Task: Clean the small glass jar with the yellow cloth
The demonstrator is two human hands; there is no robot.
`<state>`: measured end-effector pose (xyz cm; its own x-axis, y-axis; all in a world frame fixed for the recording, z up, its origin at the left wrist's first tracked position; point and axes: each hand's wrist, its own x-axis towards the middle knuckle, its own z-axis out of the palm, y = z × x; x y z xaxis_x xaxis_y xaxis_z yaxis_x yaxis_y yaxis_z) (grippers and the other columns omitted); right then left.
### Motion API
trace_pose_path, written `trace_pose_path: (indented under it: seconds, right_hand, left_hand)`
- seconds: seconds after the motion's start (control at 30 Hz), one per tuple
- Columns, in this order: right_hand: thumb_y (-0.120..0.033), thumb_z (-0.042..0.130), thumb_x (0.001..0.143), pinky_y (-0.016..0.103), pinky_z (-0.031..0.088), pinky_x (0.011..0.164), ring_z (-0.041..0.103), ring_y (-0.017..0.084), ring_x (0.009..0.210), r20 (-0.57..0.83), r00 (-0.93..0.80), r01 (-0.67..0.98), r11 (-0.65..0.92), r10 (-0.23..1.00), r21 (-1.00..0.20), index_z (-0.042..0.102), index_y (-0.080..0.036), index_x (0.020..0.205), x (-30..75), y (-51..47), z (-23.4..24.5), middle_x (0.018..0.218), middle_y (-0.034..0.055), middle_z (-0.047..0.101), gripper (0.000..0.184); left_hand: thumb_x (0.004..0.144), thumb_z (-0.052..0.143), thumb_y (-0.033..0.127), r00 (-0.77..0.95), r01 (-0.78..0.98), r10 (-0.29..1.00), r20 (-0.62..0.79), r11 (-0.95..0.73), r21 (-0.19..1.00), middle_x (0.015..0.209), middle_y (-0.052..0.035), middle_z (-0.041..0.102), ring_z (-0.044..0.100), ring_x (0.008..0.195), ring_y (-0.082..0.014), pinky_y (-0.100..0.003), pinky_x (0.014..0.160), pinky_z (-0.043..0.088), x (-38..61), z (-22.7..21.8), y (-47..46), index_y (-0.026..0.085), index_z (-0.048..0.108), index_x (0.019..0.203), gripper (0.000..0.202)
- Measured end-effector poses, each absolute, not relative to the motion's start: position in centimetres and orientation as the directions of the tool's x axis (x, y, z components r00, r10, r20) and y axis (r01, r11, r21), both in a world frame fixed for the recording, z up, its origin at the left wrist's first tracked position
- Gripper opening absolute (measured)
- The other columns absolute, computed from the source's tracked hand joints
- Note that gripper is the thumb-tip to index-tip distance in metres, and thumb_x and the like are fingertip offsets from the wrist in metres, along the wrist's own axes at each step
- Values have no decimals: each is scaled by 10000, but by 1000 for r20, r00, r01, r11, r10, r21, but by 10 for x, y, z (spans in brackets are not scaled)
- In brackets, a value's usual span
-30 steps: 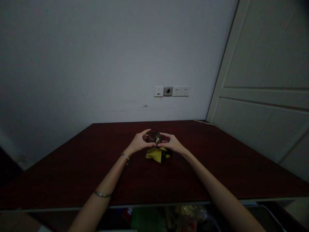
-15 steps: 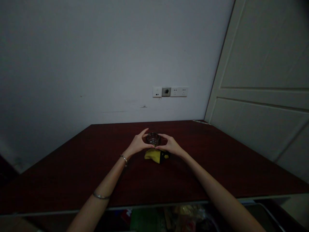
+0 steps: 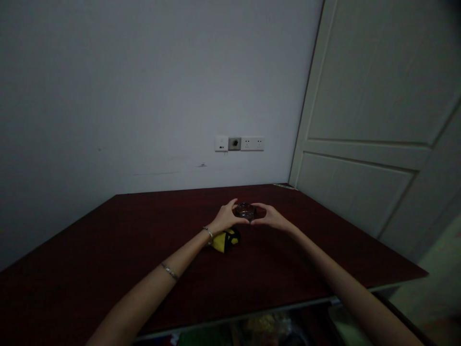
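Observation:
Between my two hands is a small clear glass bowl or ashtray (image 3: 245, 212). My left hand (image 3: 226, 216) curves round its left side, thumb at the near edge. On the other side my right hand (image 3: 271, 218) grips it the same way, and both thumbs nearly meet in front. Whether the glass rests on the table or is slightly lifted, I cannot tell. A crumpled yellow and black cloth (image 3: 220, 242) lies on the table just under and beside my left wrist, partly covered by it.
The dark red table (image 3: 162, 221) reaches back to a pale wall with a row of sockets (image 3: 239, 143). A white panelled door (image 3: 355, 178) stands at the right. Below the table's front edge is an open compartment holding several items, including a shiny yellowish wrapper (image 3: 268, 324).
Both hands have shifted right with the glass, away from the cloth, which stays lying on the table. The camera view has turned a little to the right.

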<state>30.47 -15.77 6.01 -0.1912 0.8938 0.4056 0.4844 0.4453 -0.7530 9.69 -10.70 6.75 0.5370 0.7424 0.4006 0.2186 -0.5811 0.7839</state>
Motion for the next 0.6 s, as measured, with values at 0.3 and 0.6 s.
trace_pose_path:
  seconds: [0.3, 0.6]
  right_hand:
    - [-330, 778, 509, 414, 397, 948, 558, 268, 1051, 327, -64, 615, 295, 943, -731, 543, -144, 1147, 389, -163, 53, 1119, 110, 613, 705]
    - [-353, 767, 515, 430, 348, 1002, 530, 268, 1107, 270, -27, 613, 229, 963, -756, 522, -154, 1179, 427, -162, 29, 1166, 110, 591, 736]
  left_hand:
    - [440, 799, 423, 635, 209, 669, 386, -630, 748, 1158, -173, 587, 503, 1141, -291, -389, 971, 369, 185, 56, -95, 120, 307, 1335, 1065]
    - [466, 761, 513, 690, 306, 636, 344, -688, 658, 1198, -196, 552, 448, 1188, -316, -390, 996, 333, 223, 43, -91, 65, 270, 1348, 1104]
